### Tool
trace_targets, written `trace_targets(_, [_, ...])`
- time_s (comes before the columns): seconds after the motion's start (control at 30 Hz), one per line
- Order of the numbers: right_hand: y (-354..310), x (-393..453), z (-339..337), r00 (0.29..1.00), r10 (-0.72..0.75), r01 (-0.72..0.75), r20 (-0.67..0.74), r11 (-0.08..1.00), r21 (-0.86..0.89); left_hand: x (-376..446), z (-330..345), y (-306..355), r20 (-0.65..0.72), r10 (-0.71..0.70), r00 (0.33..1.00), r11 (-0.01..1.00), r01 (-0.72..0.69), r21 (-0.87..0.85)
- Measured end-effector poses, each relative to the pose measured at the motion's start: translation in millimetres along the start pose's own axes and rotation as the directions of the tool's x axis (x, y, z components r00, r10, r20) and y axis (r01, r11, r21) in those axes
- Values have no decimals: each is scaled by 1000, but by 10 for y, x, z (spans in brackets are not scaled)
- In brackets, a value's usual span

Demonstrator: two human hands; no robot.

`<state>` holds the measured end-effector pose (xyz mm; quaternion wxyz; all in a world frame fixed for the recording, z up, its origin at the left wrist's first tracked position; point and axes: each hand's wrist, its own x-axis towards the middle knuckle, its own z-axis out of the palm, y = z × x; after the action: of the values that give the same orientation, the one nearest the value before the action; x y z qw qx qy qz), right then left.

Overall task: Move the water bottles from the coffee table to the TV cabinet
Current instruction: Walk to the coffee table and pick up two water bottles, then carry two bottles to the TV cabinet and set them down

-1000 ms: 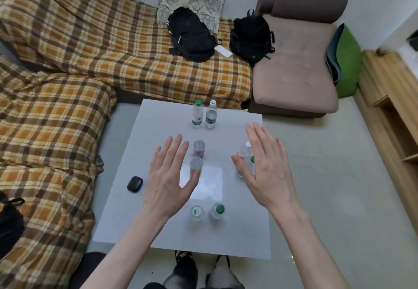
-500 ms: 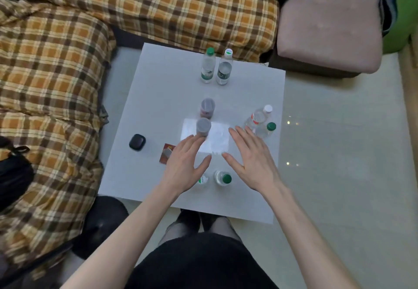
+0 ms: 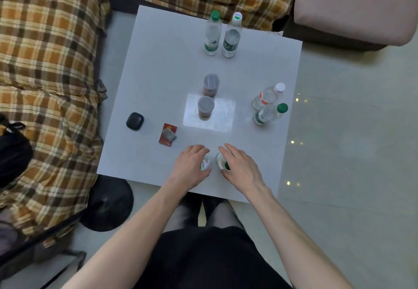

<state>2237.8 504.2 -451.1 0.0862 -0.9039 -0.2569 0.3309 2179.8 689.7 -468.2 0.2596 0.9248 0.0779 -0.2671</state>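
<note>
Head view: both hands have dropped from hovering spread over the table onto the nearest pair, the left hand [image 3: 191, 166] curling around the left bottle [image 3: 205, 165] and the right hand [image 3: 240, 167] around the green-capped bottle [image 3: 224, 163], fingers wrapping but not clearly clenched. Beyond the fingertips, four more water bottles [image 3: 268, 104] wait on the coffee table [image 3: 158, 73], so the carrying to the cabinet is only starting.

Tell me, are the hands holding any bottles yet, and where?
Each hand, left hand and right hand, curls around the top of a near bottle standing on the table; a firm grip cannot be told.
</note>
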Motion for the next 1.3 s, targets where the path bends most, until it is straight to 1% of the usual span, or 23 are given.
trace_targets(0.2, [-4, 14, 108, 998, 56, -55, 18, 996, -68, 55, 68, -12, 46, -39, 998, 999, 38, 39])
trace_targets(0.37, [-61, 27, 160, 992, 125, -124, 8, 988, -87, 50, 132, 20, 53, -73, 996, 997, 72, 12])
trace_targets(0.47, [-44, 39, 183, 987, 163, -163, -14, 986, -35, 37, 99, 74, 32, -62, 998, 998, 63, -26])
trace_targets(0.57, [-33, 39, 183, 991, 126, -124, -53, 992, 37, 30, -8, 159, -26, -52, 998, 997, 50, -62])
trace_targets(0.63, [-22, 0, 188, 988, 128, -123, -89, 990, 68, 23, -102, 229, -63, -33, 997, 998, 29, -63])
trace_targets(0.8, [21, -264, 157, 971, 204, -185, -127, 972, 147, -25, -400, 381, -125, 34, 992, 998, -40, -49])
trace_targets(0.9, [31, -495, 96, 952, 247, -205, -182, 954, 221, -83, -564, 468, -143, 95, 985, 995, -100, -29])
trace_targets(1.0, [30, -788, 41, 914, 300, -212, -273, 927, 310, -177, -670, 544, -170, 178, 969, 983, -183, -15])
trace_targets(1.07, [34, -998, 3, 872, 351, -217, -340, 901, 375, -246, -725, 601, -180, 238, 954, 970, -244, -11])
trace_targets(1.2, [68, -1430, -87, 758, 446, -217, -477, 860, 461, -400, -821, 784, -178, 360, 916, 930, -368, -16])
trace_targets(1.3, [117, -1728, -166, 670, 521, -232, -529, 824, 517, -521, -859, 989, -169, 452, 876, 888, -461, -12])
